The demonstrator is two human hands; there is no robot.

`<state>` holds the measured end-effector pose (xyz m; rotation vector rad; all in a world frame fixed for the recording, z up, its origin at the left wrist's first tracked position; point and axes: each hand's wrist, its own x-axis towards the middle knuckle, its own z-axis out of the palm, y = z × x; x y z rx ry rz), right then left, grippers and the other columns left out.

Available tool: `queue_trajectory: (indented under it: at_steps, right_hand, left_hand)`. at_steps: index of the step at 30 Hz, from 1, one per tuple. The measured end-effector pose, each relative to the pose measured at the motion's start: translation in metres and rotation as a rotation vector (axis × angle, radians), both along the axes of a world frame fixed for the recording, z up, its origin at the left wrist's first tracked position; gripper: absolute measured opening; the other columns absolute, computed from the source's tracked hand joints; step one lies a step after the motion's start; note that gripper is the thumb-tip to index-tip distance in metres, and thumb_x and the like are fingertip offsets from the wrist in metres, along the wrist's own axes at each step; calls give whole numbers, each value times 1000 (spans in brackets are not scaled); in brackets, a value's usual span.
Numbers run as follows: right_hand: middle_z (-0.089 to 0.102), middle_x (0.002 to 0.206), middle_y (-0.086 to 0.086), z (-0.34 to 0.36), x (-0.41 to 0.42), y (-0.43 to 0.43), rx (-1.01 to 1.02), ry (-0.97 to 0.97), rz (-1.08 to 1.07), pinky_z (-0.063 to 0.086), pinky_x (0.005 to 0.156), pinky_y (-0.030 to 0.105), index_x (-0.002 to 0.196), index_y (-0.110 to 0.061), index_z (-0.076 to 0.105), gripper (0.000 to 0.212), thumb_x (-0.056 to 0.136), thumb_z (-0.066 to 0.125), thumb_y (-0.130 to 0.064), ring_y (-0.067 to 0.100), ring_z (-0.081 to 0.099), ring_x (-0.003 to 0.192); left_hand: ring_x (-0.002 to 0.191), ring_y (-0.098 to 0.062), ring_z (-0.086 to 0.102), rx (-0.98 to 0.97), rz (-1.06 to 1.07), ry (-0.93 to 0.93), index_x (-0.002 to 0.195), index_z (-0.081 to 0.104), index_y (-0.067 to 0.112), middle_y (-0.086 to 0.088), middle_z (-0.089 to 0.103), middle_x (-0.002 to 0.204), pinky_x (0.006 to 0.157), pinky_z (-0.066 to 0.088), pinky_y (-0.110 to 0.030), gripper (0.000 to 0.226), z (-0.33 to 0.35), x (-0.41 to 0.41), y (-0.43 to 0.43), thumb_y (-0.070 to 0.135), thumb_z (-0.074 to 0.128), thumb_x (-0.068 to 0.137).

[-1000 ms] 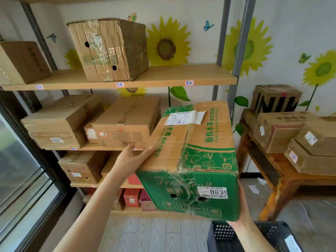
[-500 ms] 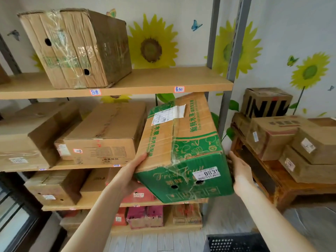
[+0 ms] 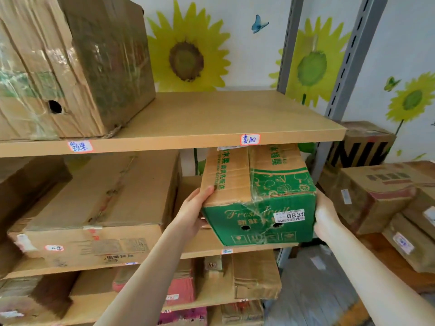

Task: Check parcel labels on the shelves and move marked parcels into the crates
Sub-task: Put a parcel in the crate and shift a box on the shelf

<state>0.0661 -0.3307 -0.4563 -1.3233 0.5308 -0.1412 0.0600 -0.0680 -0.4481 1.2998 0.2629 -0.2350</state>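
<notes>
Bright, even daylight; wide-angle bending at edges, slight softness throughout.

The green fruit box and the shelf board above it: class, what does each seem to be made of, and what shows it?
Green fruit box: corrugated cardboard, printed green, matte; creased flaps and glossy clear tape show.
Shelf board: probably laminated wood board, smooth and tan, with a flat, even front edge; its core is hidden.

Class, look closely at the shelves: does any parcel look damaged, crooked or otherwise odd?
The green fruit box, gripped by left hand and right hand, sits tilted with wrinkled tape. The big upper-shelf carton is creased and torn at its corner.
</notes>
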Motion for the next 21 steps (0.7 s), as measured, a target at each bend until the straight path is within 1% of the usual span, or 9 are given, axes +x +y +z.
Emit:
queue_trajectory:
  at_steps: [3, 7, 10, 12, 14, 15, 18, 20, 21]
  right_hand:
    - [69, 88, 11, -9, 13, 2, -28, 31, -58, 53, 81, 45, 101, -16, 66, 29, 90, 52, -38, 31, 66, 82]
    - [64, 74, 9, -21, 25, -1, -34, 35, -131, 46, 60, 31, 75, -14, 62, 25, 94, 49, -24, 25, 60, 64]
    - [63, 81, 13, -33, 28, -8, -25, 117, -205, 40, 55, 27, 76, -5, 59, 26, 95, 46, -18, 22, 53, 60]
    - [61, 99, 22, -39, 27, -10, 54, 187, -239, 44, 61, 32, 79, -1, 58, 25, 95, 44, -13, 26, 54, 66]
    - [60, 114, 23, -43, 25, -9, 162, 234, -268, 47, 73, 41, 78, -5, 57, 23, 94, 46, -17, 31, 58, 75]
    - [60, 116, 21, -44, 24, -7, 216, 229, -276, 48, 73, 41, 75, -9, 56, 24, 93, 47, -21, 30, 58, 74]
    - [61, 114, 19, -47, 25, -8, 244, 187, -248, 44, 64, 32, 80, -11, 57, 27, 94, 42, -29, 27, 56, 73]
    - [60, 104, 17, -46, 25, -10, 199, 201, -240, 47, 70, 34, 96, -10, 59, 27, 96, 41, -30, 27, 56, 84]
    - [60, 101, 16, -47, 27, -11, 205, 230, -237, 49, 77, 38, 96, -10, 58, 27, 95, 42, -31, 29, 57, 87]
  left_hand:
    - [98, -25, 64, 16, 7, 42, 129, 49, 18, -11, 66, 115, 73, 52, -38, 46, -8, 14, -3, 35, 59, 87]
    - [101, -25, 62, 37, 29, 90, 130, 45, 20, -9, 65, 111, 80, 51, -40, 48, -17, 25, -14, 37, 59, 88]
    - [105, -23, 60, 92, 9, 80, 133, 43, 24, -4, 64, 111, 89, 49, -43, 50, -22, 31, -25, 40, 57, 88]
    - [102, -19, 59, 103, -9, 60, 135, 42, 25, 0, 63, 110, 89, 48, -41, 49, -22, 33, -33, 42, 53, 91]
    - [92, -10, 57, 121, -14, 40, 138, 38, 25, 2, 60, 112, 76, 45, -31, 48, -20, 33, -41, 44, 44, 94]
    - [90, -9, 56, 133, -4, 37, 140, 35, 25, 1, 59, 116, 75, 42, -29, 49, -21, 34, -44, 45, 39, 96]
    - [95, -14, 54, 160, 55, 60, 144, 30, 26, -4, 54, 129, 84, 37, -33, 52, -24, 34, -50, 47, 32, 97]
    - [94, -15, 56, 153, 87, 68, 144, 30, 26, -5, 55, 128, 85, 39, -34, 50, -23, 34, -53, 46, 31, 98]
    - [92, -15, 56, 148, 99, 68, 143, 31, 25, -5, 55, 126, 85, 40, -34, 49, -23, 32, -54, 45, 31, 98]
